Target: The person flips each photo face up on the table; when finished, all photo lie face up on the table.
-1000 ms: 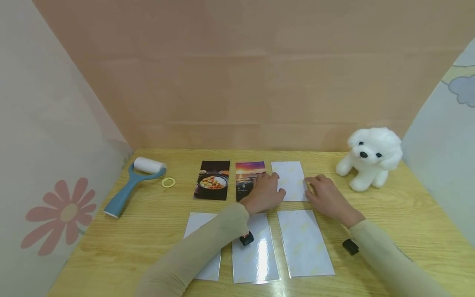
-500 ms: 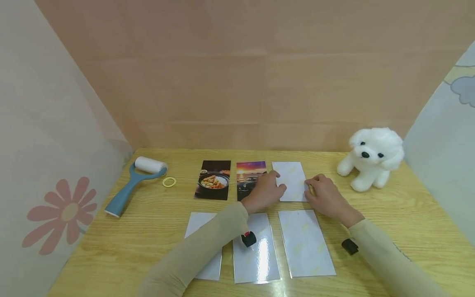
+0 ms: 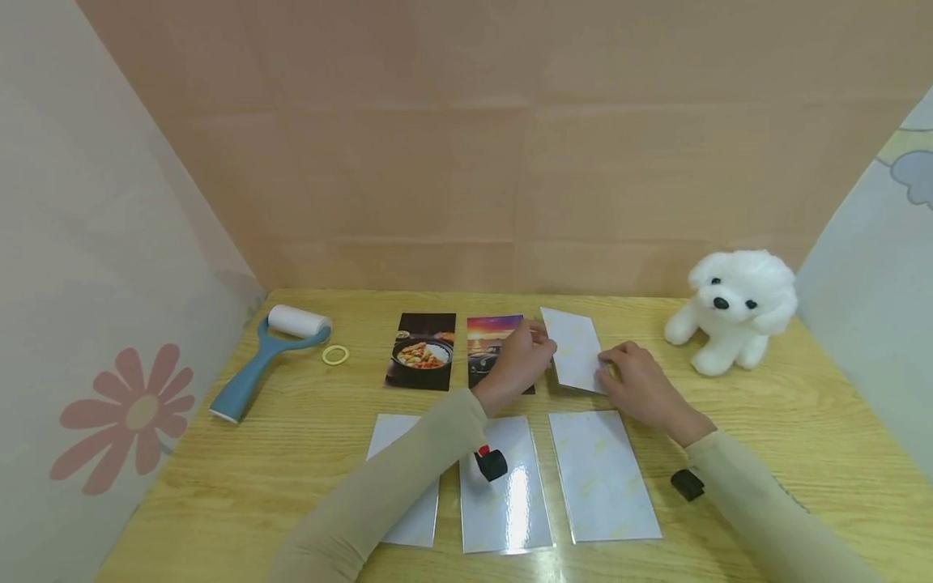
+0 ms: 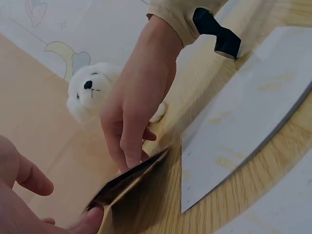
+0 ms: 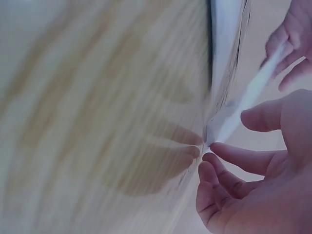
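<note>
A photo card [image 3: 572,344], white side up, tilts with its left edge raised off the wooden table. My left hand [image 3: 516,366] pinches that raised edge between thumb and fingers. On the opposite, lower edge, my right hand [image 3: 645,389] holds the card with thumb and fingertips. The left wrist view shows the card's dark printed underside [image 4: 127,183] above the table. From the right wrist, the card [image 5: 253,92] appears nearly edge-on, running between both hands. My left forearm partly covers a car-at-sunset photo [image 3: 492,334] beside the card.
A food photo [image 3: 420,356] lies face up at left. Three larger white sheets, including the right one [image 3: 603,478], form a row in front. A blue-handled lint roller [image 3: 251,368] and yellow ring [image 3: 335,355] lie far left; a white plush dog [image 3: 743,308] sits right.
The card lay flat; its left edge is now lifted and the card tilts to the right. My left hand has risen slightly with that edge, while my right hand has stayed put.
</note>
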The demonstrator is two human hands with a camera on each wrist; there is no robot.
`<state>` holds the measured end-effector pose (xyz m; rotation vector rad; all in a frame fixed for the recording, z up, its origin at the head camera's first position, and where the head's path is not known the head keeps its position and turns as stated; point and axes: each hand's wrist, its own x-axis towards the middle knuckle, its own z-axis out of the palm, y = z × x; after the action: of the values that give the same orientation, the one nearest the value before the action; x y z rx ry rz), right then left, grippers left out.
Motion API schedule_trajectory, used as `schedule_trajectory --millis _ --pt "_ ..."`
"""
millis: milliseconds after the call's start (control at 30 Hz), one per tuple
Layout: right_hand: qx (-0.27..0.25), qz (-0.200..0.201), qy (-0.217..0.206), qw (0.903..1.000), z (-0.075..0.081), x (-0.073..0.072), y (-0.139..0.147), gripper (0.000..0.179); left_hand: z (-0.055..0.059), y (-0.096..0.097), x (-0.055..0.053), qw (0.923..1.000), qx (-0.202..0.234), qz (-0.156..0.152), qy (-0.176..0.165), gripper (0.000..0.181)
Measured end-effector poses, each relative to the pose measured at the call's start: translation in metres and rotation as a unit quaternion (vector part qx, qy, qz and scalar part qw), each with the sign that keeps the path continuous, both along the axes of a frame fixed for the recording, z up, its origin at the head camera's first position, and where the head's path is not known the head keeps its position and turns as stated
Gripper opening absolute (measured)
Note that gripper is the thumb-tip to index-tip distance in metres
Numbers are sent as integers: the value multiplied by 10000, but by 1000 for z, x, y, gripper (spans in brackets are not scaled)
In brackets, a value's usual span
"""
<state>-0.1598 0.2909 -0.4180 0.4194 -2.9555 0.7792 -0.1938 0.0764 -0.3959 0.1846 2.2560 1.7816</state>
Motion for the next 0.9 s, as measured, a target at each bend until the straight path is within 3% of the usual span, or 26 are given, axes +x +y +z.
schedule_trajectory --millis 100,200,300,367,633,900 --pt "-199 15 -11 9998 1 1 -2 33 2 5 -3 9981 511 240 -258 48" --pt "-396 -7 -74 9992 2 2 -5 36 2 9 -6 9913 1141 373 -545 49" --pt "-670 -114 -291 9973 6 3 -9 40 0 12 -8 9805 1781 199 -803 51" --pt "-835 -198 -507 9950 10 4 -11 47 -1 12 -8 9772 1945 -13 -856 52" --pt "-1361 -308 -1550 9780 26 5 -16 76 -5 13 -2 9825 1540 -746 -729 53" --pt "-1951 -260 -2029 9592 34 3 -19 76 -8 14 2 9855 1104 -927 -890 50"
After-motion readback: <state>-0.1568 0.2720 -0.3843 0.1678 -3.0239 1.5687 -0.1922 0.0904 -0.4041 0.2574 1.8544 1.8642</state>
